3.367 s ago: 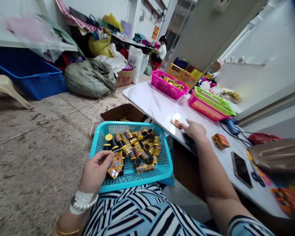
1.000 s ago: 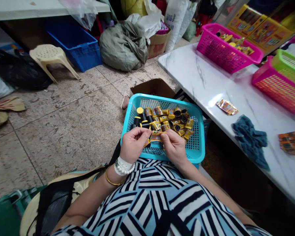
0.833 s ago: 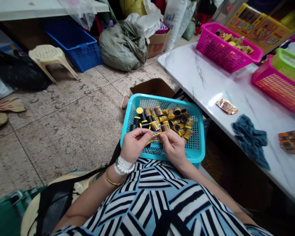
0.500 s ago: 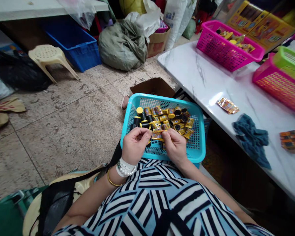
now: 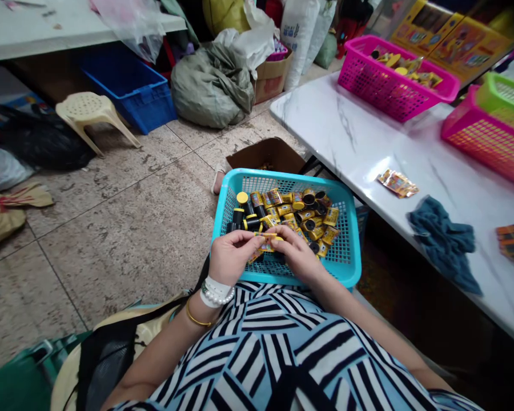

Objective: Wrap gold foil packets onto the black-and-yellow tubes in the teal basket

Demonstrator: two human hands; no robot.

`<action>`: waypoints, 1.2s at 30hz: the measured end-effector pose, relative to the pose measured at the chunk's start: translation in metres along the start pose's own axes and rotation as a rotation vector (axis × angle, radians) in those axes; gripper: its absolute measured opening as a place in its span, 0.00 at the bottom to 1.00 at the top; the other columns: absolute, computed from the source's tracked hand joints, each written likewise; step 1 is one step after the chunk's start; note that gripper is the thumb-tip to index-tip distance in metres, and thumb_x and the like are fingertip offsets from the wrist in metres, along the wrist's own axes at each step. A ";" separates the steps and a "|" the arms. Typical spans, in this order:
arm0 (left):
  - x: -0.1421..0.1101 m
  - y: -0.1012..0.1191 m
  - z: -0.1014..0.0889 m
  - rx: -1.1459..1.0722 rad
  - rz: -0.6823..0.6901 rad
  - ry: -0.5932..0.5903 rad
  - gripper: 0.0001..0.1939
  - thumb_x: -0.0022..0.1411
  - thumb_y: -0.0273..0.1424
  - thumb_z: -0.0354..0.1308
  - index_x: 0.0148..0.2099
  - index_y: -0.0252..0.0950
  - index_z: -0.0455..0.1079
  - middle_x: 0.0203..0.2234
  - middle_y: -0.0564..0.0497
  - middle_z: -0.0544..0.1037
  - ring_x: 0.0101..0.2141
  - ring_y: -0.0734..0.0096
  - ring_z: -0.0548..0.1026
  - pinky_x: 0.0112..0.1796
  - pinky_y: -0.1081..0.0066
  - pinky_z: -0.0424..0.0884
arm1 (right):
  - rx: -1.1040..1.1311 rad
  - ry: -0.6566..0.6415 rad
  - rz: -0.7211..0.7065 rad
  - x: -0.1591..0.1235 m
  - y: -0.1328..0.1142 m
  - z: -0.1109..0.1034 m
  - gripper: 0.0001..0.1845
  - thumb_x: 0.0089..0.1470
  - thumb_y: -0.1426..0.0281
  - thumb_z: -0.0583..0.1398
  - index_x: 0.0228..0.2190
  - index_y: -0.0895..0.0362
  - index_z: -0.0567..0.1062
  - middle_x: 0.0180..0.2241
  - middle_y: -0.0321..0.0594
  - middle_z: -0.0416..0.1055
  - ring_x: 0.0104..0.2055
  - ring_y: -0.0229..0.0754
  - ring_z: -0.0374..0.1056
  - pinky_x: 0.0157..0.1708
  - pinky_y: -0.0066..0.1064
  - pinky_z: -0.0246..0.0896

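Observation:
A small yellow printed wrapper (image 5: 266,246) is pinched between the fingertips of both hands, over the near side of a turquoise basket (image 5: 346,268). My left hand (image 5: 232,258) grips its left end, thumb against the fingers. My right hand (image 5: 298,252) has its right end, thumb and forefinger closed on it. Just beyond my fingers, the basket holds several black cylinders with yellow caps (image 5: 239,216) on the left. Towards the right lie many yellow-wrapped cylinders (image 5: 329,216). Fingers partly cover the wrapper, and I cannot tell whether anything is inside it.
On the marbled white table (image 5: 329,137) at right lie a stack of wrappers (image 5: 397,183), a blue cloth (image 5: 443,240) and a pink basket (image 5: 394,97) of yellow pieces. An open cardboard box (image 5: 261,153) stands beyond my basket. A cream stool (image 5: 88,108) is at left.
Both hands have drawn slightly closer together, and the wrapper between them has tilted. My right fingers now reach further over it. The view has shifted a little.

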State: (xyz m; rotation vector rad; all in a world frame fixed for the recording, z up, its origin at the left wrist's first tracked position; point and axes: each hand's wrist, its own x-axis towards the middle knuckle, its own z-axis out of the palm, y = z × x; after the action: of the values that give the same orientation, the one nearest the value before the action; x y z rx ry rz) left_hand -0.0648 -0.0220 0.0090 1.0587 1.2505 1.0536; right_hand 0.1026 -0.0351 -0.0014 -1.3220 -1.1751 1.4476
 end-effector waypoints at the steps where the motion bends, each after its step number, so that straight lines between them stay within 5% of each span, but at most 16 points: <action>1: 0.001 -0.002 0.000 -0.045 -0.062 -0.017 0.09 0.52 0.36 0.68 0.28 0.35 0.77 0.16 0.55 0.72 0.18 0.78 0.66 0.22 0.76 0.63 | 0.103 -0.033 0.072 0.001 0.000 -0.002 0.13 0.49 0.68 0.62 0.39 0.53 0.74 0.36 0.36 0.73 0.38 0.41 0.67 0.39 0.32 0.62; 7: 0.006 -0.005 0.001 -0.274 -0.325 -0.075 0.15 0.50 0.40 0.69 0.32 0.35 0.71 0.10 0.58 0.68 0.11 0.83 0.59 0.15 0.80 0.49 | 0.326 -0.165 0.304 -0.001 -0.005 -0.016 0.25 0.40 0.74 0.64 0.45 0.55 0.76 0.36 0.39 0.77 0.37 0.40 0.71 0.39 0.32 0.63; 13: 0.012 -0.005 0.000 -0.338 -0.456 -0.159 0.18 0.47 0.38 0.71 0.35 0.31 0.76 0.12 0.56 0.69 0.12 0.85 0.59 0.14 0.82 0.45 | 0.286 0.101 0.169 -0.006 -0.013 -0.035 0.23 0.40 0.72 0.70 0.42 0.51 0.80 0.42 0.36 0.78 0.42 0.39 0.70 0.43 0.30 0.65; 19: 0.013 -0.006 0.002 -0.541 -0.565 -0.231 0.18 0.43 0.33 0.75 0.33 0.27 0.76 0.18 0.54 0.70 0.15 0.88 0.59 0.15 0.83 0.44 | 0.485 0.115 0.124 -0.007 -0.015 -0.029 0.19 0.37 0.69 0.73 0.36 0.50 0.80 0.40 0.35 0.78 0.41 0.40 0.73 0.44 0.32 0.68; 25: 0.016 -0.008 0.003 -0.722 -0.617 -0.207 0.14 0.44 0.26 0.73 0.32 0.27 0.73 0.23 0.54 0.73 0.15 0.91 0.58 0.14 0.85 0.46 | 0.247 0.181 -0.022 -0.008 -0.006 -0.022 0.17 0.42 0.70 0.72 0.37 0.51 0.78 0.37 0.34 0.78 0.40 0.38 0.73 0.44 0.32 0.69; 36: 0.015 -0.015 0.006 -0.716 -0.580 -0.206 0.15 0.45 0.28 0.73 0.31 0.27 0.71 0.22 0.54 0.72 0.15 0.90 0.57 0.14 0.83 0.45 | -0.208 0.211 -0.193 -0.012 -0.013 -0.015 0.11 0.50 0.71 0.66 0.38 0.53 0.74 0.40 0.42 0.77 0.43 0.45 0.76 0.47 0.42 0.73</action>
State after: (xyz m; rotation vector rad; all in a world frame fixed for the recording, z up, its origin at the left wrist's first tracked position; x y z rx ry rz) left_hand -0.0583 -0.0100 -0.0085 0.2171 0.8226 0.8048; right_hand 0.1181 -0.0421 0.0142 -1.4195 -1.2979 1.0438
